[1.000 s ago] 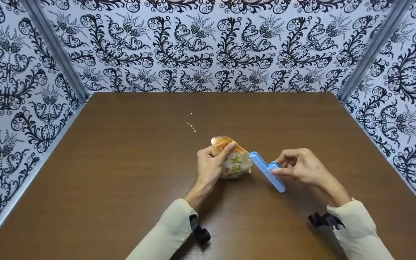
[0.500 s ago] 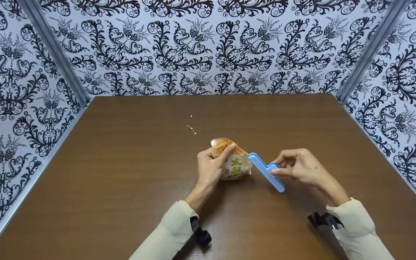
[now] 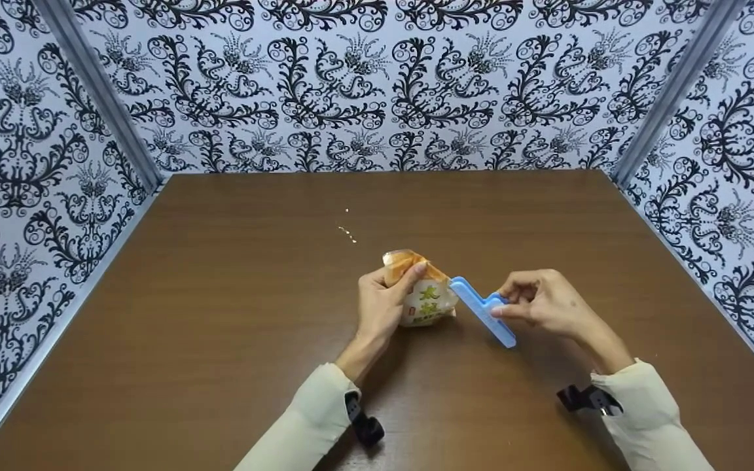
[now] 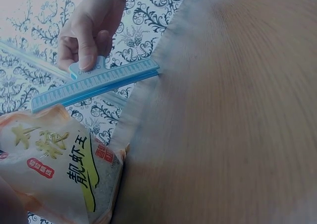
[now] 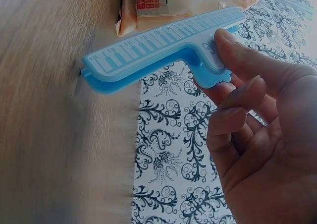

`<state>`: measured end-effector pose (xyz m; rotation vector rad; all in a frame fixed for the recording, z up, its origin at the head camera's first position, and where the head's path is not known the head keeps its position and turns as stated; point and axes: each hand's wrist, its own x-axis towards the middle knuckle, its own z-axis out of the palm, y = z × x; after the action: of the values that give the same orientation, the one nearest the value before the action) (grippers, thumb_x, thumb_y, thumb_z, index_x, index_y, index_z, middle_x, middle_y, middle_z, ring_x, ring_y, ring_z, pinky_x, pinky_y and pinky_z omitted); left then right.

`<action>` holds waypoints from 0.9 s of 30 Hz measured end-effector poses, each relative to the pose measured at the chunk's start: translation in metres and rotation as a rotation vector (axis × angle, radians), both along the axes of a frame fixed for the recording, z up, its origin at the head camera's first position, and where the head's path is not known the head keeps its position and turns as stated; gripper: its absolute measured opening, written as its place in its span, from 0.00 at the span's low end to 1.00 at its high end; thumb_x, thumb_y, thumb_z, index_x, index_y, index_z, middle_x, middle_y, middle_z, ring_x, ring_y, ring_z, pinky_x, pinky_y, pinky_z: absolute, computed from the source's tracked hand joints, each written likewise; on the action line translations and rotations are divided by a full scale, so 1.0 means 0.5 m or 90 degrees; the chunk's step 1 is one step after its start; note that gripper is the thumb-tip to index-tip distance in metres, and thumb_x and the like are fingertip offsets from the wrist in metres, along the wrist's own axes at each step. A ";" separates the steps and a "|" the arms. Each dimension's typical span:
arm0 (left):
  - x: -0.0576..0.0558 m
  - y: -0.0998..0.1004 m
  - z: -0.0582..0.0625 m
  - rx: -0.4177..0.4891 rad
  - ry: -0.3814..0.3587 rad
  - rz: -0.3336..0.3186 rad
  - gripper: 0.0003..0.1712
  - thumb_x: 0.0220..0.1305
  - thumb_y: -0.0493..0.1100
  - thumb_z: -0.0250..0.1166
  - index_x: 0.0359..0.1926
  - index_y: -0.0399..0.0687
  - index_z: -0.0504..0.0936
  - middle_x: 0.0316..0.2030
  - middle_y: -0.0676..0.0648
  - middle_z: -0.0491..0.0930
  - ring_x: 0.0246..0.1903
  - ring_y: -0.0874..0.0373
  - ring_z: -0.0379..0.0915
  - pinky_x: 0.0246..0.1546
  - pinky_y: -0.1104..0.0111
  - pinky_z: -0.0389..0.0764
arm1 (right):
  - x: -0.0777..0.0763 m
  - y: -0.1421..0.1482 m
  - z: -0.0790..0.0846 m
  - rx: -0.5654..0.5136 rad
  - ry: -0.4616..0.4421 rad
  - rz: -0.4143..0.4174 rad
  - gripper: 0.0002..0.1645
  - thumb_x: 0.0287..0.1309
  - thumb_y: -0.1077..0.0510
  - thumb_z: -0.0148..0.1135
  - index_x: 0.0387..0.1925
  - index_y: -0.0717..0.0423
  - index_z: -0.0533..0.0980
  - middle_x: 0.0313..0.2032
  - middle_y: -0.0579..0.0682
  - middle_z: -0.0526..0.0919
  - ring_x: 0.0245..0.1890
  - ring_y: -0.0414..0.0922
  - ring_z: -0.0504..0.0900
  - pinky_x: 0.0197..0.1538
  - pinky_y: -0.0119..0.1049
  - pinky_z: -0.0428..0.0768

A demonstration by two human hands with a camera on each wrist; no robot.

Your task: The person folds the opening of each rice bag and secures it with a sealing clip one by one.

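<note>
My left hand (image 3: 380,304) grips a small food bag (image 3: 430,302) by its gathered orange top, thumb across the front. The bag is white and orange with green and black lettering, and its lower part is full. In my right hand (image 3: 550,304), thumb and fingers pinch the handle of a blue bag clip (image 3: 482,311) printed with a ruler scale. The clip's upper end is at the right edge of the bag's top; whether it bites the film I cannot tell. In the right wrist view the clip (image 5: 163,48) shows a narrow gap along its bar.
A brown wooden table (image 3: 220,314) lies under both hands. Small pale crumbs (image 3: 348,233) are on it beyond the bag. Patterned black-and-white walls (image 3: 364,85) with grey corner posts enclose the table's back and sides.
The camera view has tilted up slightly since one second ago. Both hands, the bag and the clip stay almost in the same place.
</note>
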<state>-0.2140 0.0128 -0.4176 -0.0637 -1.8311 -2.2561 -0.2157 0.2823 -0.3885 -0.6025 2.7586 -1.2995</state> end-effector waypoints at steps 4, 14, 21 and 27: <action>0.000 0.001 0.001 0.005 -0.005 -0.001 0.12 0.62 0.42 0.77 0.30 0.35 0.89 0.18 0.56 0.78 0.23 0.64 0.76 0.27 0.72 0.79 | 0.000 -0.001 0.000 -0.005 -0.008 -0.001 0.11 0.49 0.54 0.83 0.31 0.52 0.87 0.23 0.48 0.81 0.19 0.35 0.71 0.20 0.29 0.70; 0.001 0.002 0.004 0.011 -0.005 -0.003 0.11 0.62 0.41 0.77 0.34 0.34 0.90 0.21 0.53 0.85 0.24 0.64 0.81 0.28 0.71 0.82 | 0.004 -0.002 0.000 -0.002 -0.009 -0.014 0.11 0.51 0.54 0.82 0.33 0.53 0.87 0.25 0.48 0.81 0.19 0.36 0.72 0.21 0.30 0.71; 0.002 0.002 0.001 0.010 -0.001 -0.008 0.12 0.63 0.41 0.76 0.36 0.34 0.90 0.25 0.49 0.89 0.25 0.63 0.83 0.30 0.70 0.83 | 0.002 -0.004 -0.002 -0.010 -0.019 -0.017 0.11 0.51 0.54 0.82 0.33 0.54 0.87 0.25 0.48 0.80 0.20 0.37 0.72 0.21 0.30 0.72; 0.000 0.002 0.001 0.029 0.010 -0.016 0.11 0.64 0.40 0.75 0.34 0.34 0.89 0.24 0.54 0.86 0.25 0.63 0.81 0.30 0.71 0.82 | -0.005 -0.005 -0.004 -0.030 -0.022 -0.006 0.11 0.49 0.54 0.83 0.32 0.52 0.87 0.23 0.47 0.80 0.18 0.36 0.72 0.21 0.29 0.71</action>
<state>-0.2138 0.0139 -0.4172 -0.0966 -1.7797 -2.3061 -0.2182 0.2799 -0.3907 -0.5658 2.7137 -1.3675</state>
